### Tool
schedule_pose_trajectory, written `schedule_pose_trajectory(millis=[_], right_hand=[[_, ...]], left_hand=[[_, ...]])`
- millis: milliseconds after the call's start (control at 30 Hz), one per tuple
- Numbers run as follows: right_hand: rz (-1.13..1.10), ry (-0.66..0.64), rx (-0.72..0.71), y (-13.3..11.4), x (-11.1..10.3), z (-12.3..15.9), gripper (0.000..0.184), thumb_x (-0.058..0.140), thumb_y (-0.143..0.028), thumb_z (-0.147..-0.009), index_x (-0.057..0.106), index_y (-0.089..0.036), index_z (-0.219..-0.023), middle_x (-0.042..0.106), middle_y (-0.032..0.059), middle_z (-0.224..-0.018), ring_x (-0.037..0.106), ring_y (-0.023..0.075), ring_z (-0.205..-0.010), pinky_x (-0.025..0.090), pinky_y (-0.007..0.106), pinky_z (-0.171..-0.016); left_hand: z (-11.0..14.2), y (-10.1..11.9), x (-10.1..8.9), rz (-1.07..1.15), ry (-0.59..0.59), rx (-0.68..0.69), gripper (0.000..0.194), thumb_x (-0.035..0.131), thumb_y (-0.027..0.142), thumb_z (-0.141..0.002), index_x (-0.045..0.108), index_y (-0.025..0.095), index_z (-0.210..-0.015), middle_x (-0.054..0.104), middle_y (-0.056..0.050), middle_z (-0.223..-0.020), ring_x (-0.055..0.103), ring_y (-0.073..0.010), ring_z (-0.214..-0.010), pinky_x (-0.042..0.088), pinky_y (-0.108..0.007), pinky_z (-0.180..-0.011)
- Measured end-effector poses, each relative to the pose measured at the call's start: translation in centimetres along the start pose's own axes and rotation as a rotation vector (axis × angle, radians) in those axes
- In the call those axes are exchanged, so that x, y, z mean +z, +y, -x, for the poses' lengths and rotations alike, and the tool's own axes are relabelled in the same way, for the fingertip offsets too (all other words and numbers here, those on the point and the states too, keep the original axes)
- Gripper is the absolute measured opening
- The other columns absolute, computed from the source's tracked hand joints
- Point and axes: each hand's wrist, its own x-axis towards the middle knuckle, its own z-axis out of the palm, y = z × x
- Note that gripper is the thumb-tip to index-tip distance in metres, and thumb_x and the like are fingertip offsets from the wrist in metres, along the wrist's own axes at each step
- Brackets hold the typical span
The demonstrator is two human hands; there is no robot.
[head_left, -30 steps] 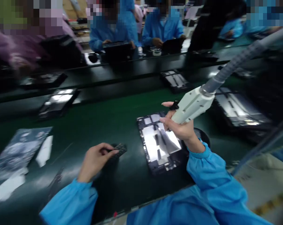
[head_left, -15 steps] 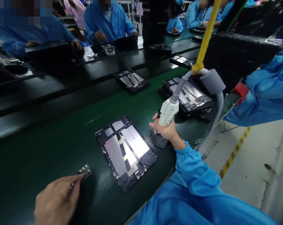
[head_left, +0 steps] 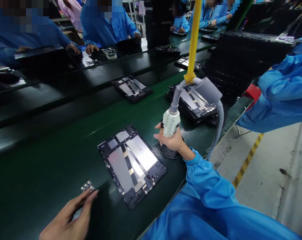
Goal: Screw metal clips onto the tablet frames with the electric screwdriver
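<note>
My left hand [head_left: 67, 220] pinches a small circuit board [head_left: 88, 186] between thumb and fingertips, low over the green work surface. Closed around the lower body of a white electric screwdriver [head_left: 170, 122] is my right hand [head_left: 172, 141]; the tool stands nearly upright, hanging from a yellow strap [head_left: 193, 40] with a grey cable. Its tip is hidden behind my fingers, over a round black perforated dish [head_left: 167, 153]. Between my hands lies an opened tablet [head_left: 118, 163], its silvery inner plates, dark strips and board parts exposed.
Another opened tablet [head_left: 132, 88] lies farther back, and a stack of them [head_left: 194, 105] stands behind the screwdriver. Co-workers in blue sleeves [head_left: 106, 23] handle dark panels across the line. At right, a neighbour's blue sleeve [head_left: 278, 93] is beside the bench edge.
The view has shifted slightly. My left hand has turned, showing its thumb and fingertips on the circuit board. The screwdriver has moved a little left in view, still in my right hand.
</note>
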Motion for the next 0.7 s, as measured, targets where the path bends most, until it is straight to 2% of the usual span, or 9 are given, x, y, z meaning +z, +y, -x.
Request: schedule_pose_trajectory(millis=[100, 200, 300, 367, 467, 533, 600, 700], right_hand=[[0.014, 0.018, -0.052, -1.4, 0.5, 0.3, 0.026, 0.075, -0.025, -0.069, 0.059, -0.021, -0.089, 0.055, -0.008, -0.045, 0.051, 0.012, -0.036, 0.045, 0.029, -0.041], [-0.045, 0.002, -0.145, -3.3, 2.2, 0.3, 0.027, 0.072, -0.021, -0.074, 0.057, -0.022, -0.097, 0.055, -0.009, -0.048, 0.051, 0.0116, -0.038, 0.045, 0.028, -0.042], [-0.107, -0.131, -0.168, -4.9, 6.1, -0.1, 0.029, 0.071, -0.022, -0.077, 0.056, -0.022, -0.101, 0.056, -0.0094, -0.049, 0.052, 0.0111, -0.039, 0.046, 0.028, -0.043], [-0.109, -0.239, -0.145, -5.4, 9.5, -0.3, 0.029, 0.072, -0.023, -0.075, 0.057, -0.021, -0.099, 0.056, -0.0089, -0.049, 0.053, 0.0114, -0.04, 0.048, 0.028, -0.044], [-0.116, -0.368, -0.076, -4.9, 14.6, -0.9, 0.028, 0.071, -0.023, -0.071, 0.058, -0.019, -0.096, 0.054, -0.0093, -0.045, 0.053, 0.0113, -0.038, 0.048, 0.028, -0.045], [-0.109, -0.406, -0.021, -3.9, 17.1, -1.4, 0.028, 0.07, -0.021, -0.069, 0.059, -0.019, -0.095, 0.054, -0.0102, -0.044, 0.051, 0.0107, -0.036, 0.047, 0.027, -0.044], [-0.092, -0.422, 0.013, -2.8, 18.6, -1.8, 0.029, 0.07, -0.021, -0.068, 0.059, -0.018, -0.094, 0.053, -0.011, -0.043, 0.051, 0.01, -0.035, 0.045, 0.025, -0.042], [-0.06, -0.435, 0.013, -1.7, 19.5, -2.1, 0.029, 0.069, -0.022, -0.068, 0.059, -0.017, -0.094, 0.054, -0.0111, -0.043, 0.05, 0.0091, -0.035, 0.044, 0.024, -0.043]], left_hand=[[-0.4, 1.1, 0.5, 0.165, -0.045, 0.016, 0.022, 0.062, 0.047, -0.077, 0.074, 0.031, -0.084, 0.075, -0.001, -0.091, 0.07, -0.027, -0.088, 0.057, -0.04, -0.078], [-1.0, 2.0, 2.0, 0.262, -0.084, 0.03, 0.026, 0.06, 0.043, -0.08, 0.075, 0.023, -0.089, 0.075, -0.005, -0.087, 0.069, -0.0209, -0.077, 0.056, -0.031, -0.069], [-1.7, 2.6, 3.7, 0.289, -0.071, -0.002, 0.024, 0.06, 0.034, -0.082, 0.074, 0.019, -0.093, 0.072, -0.004, -0.076, 0.064, -0.0154, -0.061, 0.052, -0.026, -0.057], [-2.1, 2.9, 4.4, 0.298, -0.078, 0.049, 0.02, 0.057, 0.027, -0.083, 0.074, 0.018, -0.09, 0.072, -0.004, -0.076, 0.064, -0.0146, -0.062, 0.051, -0.025, -0.059], [-2.3, 2.8, 4.5, 0.327, -0.095, 0.175, 0.023, 0.052, 0.022, -0.087, 0.074, 0.018, -0.091, 0.071, -0.005, -0.082, 0.065, -0.0145, -0.07, 0.05, -0.025, -0.063], [-2.3, 2.3, 4.2, 0.341, -0.084, 0.208, 0.026, 0.05, 0.022, -0.088, 0.074, 0.018, -0.097, 0.069, -0.004, -0.081, 0.063, -0.0131, -0.067, 0.048, -0.024, -0.06], [-2.3, 1.8, 3.9, 0.351, -0.045, 0.18, 0.027, 0.05, 0.023, -0.089, 0.072, 0.018, -0.104, 0.066, -0.004, -0.08, 0.06, -0.0121, -0.064, 0.047, -0.023, -0.057], [-2.4, 1.1, 3.8, 0.401, 0.016, 0.071, 0.031, 0.051, 0.024, -0.088, 0.069, 0.015, -0.111, 0.065, -0.005, -0.083, 0.062, -0.0131, -0.068, 0.049, -0.023, -0.057]])
